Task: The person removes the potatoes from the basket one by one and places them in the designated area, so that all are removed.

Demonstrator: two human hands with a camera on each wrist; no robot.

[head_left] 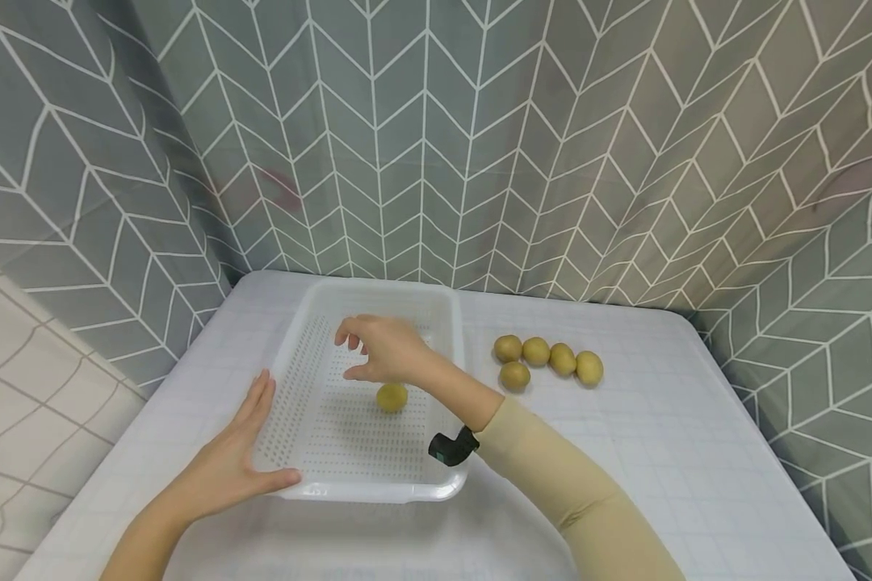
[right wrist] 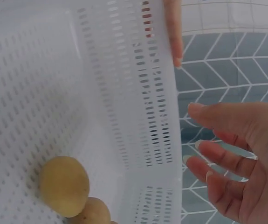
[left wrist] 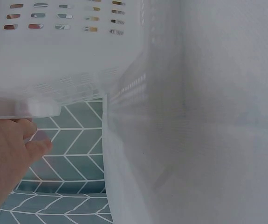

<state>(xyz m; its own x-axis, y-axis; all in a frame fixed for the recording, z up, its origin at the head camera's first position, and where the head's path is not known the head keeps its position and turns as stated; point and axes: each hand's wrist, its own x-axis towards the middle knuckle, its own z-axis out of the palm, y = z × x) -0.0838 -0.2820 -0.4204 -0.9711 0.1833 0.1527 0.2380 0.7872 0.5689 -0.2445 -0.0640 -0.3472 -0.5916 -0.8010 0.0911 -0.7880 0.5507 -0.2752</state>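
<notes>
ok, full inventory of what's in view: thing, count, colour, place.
basket: 1, white, perforated, on the table
potatoes in the basket: at least 2, yellow-brown, on its floor; head view shows 1
loose potatoes: 5, yellow-brown, on the table right of the basket
table: 1, white top, under everything
patterned fabric: count unclear, grey-green with white lines, behind and beside the table
tiled surface: 1, off-white, lower left
wrist device: 1, black, right wrist
sleeve: 1, beige, right arm
left hand: 1, bare, basket's near-left corner
right hand: 1, bare, over the basket
</notes>
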